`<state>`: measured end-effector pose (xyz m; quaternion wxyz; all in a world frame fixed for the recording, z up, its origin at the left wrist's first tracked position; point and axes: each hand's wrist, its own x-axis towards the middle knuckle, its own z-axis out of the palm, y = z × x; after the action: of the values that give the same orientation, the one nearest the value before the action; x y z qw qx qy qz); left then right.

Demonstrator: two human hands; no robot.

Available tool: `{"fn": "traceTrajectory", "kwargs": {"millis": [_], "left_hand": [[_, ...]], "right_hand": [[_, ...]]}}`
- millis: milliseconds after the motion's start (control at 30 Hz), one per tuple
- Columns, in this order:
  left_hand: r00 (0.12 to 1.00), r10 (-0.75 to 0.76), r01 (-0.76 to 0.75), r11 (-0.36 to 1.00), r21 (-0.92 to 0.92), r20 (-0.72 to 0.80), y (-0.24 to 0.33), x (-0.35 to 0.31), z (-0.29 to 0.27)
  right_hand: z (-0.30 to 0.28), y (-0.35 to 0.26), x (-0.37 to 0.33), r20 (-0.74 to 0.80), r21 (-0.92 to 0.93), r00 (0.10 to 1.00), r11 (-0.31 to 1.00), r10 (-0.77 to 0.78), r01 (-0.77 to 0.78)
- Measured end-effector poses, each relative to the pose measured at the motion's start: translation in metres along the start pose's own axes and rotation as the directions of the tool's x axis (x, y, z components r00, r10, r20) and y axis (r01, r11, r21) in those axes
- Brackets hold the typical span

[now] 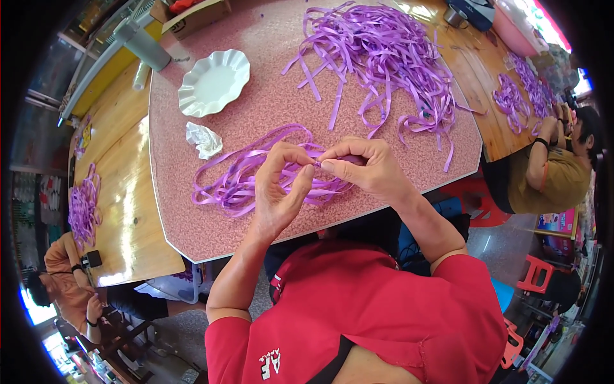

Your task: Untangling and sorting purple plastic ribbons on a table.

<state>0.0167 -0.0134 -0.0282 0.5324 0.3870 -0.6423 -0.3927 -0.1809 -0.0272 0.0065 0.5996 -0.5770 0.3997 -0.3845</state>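
Both my hands meet over a loosely coiled bundle of purple ribbon [240,176] on the pink speckled table [256,77]. Between thumb and forefinger, my left hand [284,185] pinches a purple ribbon at what looks like a small knot. From the other side my right hand [364,168] pinches the same ribbon, its fingertips nearly touching the left ones. The fingertips partly hide the knot. Beyond my right hand lies a large tangled heap of purple ribbons [384,57], with loose ends trailing toward me.
A white scalloped plate [215,83] and a crumpled white tissue [204,140] lie left of the ribbon. A grey-green bottle [142,45] stands at the far left near a cardboard box [195,18]. Two people sit at wooden side tables, with more purple ribbons [84,205] there.
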Motion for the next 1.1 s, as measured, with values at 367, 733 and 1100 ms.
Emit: {"fn": "traceTrajectory", "kwargs": {"millis": [367,733,1100], "left_hand": [[0.854,0.464,-0.505,0.628,0.592,0.237,0.012,0.014,-0.008],[0.818,0.264,-0.458,0.838,0.299,0.511,0.023,0.005,-0.04],[0.693,0.148,0.185,0.909,-0.372,0.705,0.005,0.002,-0.053]], "right_hand": [[-0.001,-0.001,0.001,0.06,-0.03,0.996,0.998,0.064,-0.062],[-0.001,-0.006,-0.011,0.251,-0.252,0.958,0.946,-0.137,0.201],[-0.011,-0.01,-0.037,0.251,-0.059,0.869,0.889,-0.427,0.454]]}}
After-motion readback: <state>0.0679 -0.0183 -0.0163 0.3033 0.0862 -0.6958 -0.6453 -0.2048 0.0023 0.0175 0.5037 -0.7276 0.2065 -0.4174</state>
